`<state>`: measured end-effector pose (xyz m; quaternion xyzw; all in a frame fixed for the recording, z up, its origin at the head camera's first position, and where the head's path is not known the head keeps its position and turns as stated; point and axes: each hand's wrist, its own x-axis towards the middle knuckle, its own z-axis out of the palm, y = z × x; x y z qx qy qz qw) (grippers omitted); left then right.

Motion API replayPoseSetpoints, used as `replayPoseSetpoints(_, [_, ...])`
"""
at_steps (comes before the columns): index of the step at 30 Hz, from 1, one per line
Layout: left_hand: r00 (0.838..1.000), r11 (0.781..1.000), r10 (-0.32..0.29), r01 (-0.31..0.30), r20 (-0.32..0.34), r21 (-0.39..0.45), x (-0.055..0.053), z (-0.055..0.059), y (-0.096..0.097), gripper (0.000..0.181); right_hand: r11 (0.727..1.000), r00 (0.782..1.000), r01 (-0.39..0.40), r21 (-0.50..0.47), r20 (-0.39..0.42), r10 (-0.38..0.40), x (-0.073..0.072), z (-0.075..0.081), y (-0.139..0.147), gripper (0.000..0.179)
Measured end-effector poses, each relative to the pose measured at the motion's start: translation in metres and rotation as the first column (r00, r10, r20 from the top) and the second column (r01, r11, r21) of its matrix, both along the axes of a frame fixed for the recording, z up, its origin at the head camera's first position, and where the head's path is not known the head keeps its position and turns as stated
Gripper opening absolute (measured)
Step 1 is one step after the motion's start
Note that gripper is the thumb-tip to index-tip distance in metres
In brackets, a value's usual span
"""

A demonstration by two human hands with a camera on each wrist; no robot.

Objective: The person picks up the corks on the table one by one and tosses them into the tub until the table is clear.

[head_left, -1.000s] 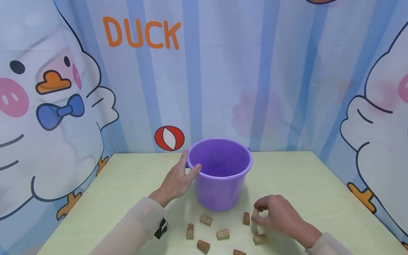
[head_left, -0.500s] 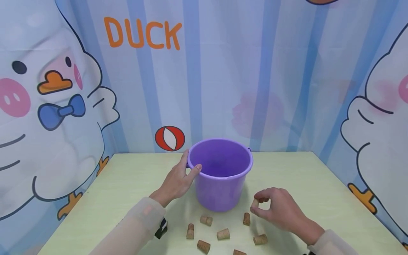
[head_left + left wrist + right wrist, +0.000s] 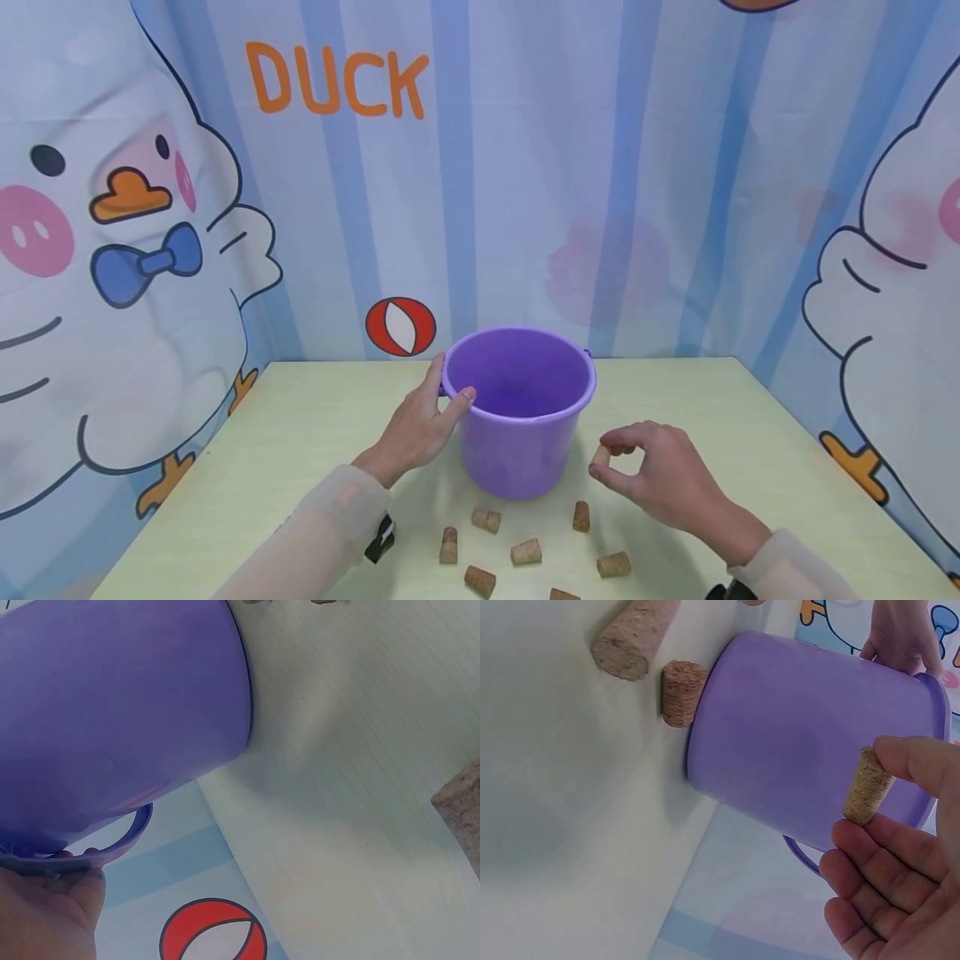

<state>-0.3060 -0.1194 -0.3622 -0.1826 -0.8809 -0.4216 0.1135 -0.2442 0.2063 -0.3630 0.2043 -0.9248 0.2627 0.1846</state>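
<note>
A purple bucket (image 3: 517, 457) stands upright on the table. My left hand (image 3: 415, 429) grips its left rim, the thumb hooked over the edge; the left wrist view has the bucket's handle (image 3: 124, 846) beside those fingers. To the right of the bucket, my right hand (image 3: 670, 475) pinches a cork (image 3: 868, 786) between thumb and fingertips, above the table and apart from the bucket. Several more corks lie loose in front of the bucket, among them one cork (image 3: 581, 517) close to its base and another cork (image 3: 613, 564) below my right hand. The bucket's floor is hard to make out.
The pale green table (image 3: 322, 400) ends at a curtain (image 3: 517, 183) printed with ducks and stripes. A further cork (image 3: 564, 594) is cut off by the bottom of the head view. Dark wrist straps (image 3: 380, 537) show at the sleeves.
My right hand has risen from near the tabletop, carrying the pinched cork up with it. The left hand, the bucket and the loose corks have kept their places.
</note>
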Motion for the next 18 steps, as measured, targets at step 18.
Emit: replayPoseSetpoints(18, [1.0, 1.0, -0.008, 0.008, -0.016, 0.003, 0.0, -0.001, 0.0, 0.081, 0.999, 0.995, -0.008, -0.033, -0.104, 0.005, -0.002, 0.019, 0.0, 0.025])
